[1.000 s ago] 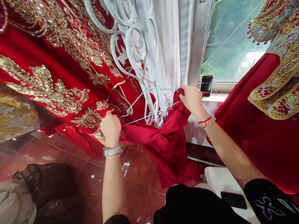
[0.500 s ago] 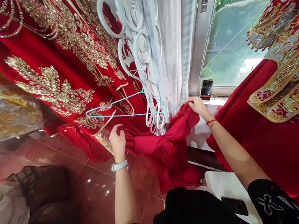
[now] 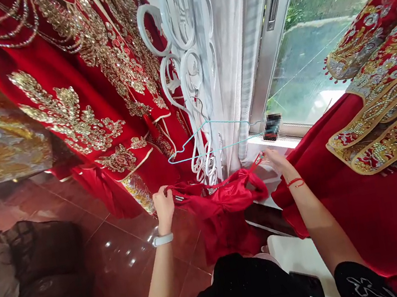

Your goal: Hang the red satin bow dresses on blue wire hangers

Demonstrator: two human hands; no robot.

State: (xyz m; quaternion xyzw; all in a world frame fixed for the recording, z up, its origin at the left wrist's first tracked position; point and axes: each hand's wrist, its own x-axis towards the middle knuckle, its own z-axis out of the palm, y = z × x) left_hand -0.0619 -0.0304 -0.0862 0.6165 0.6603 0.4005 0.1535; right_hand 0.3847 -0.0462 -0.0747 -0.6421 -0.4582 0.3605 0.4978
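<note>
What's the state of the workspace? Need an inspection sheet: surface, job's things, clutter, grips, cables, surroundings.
Surface: glossy red-brown tile floor.
Job's things: plain red garment stretched between both hands by its thin straps; bare blue wire hanger hangs above it at the white scrollwork rack.
Clutter: dark bundle on the floor at left; black phone on a white stool; small device on the sill.
Grips: left hand shut on a strap; right hand pinches the other.
Cables: nothing seen.
Surroundings: gold-embroidered red gowns at left and right; white curtain; window.
</note>
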